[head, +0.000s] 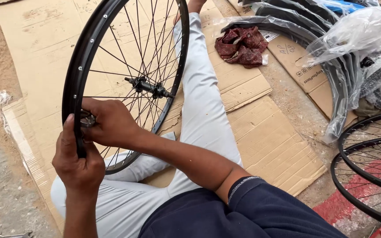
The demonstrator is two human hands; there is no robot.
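One black spoked bicycle wheel [111,57] stands upright over the person's legs on flat brown cardboard [265,141]. The left hand [78,163] grips its rim. The right hand [111,121] is closed on a small metal tool [87,120] at the rim. Two more black wheels [371,163] lie at the right, well apart.

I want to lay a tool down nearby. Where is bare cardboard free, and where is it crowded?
Free: cardboard left of the wheel, and the flap between the outstretched leg and dirt strip. Crowded: upper right, with red rag, wrapped mudguards, spare wheels.
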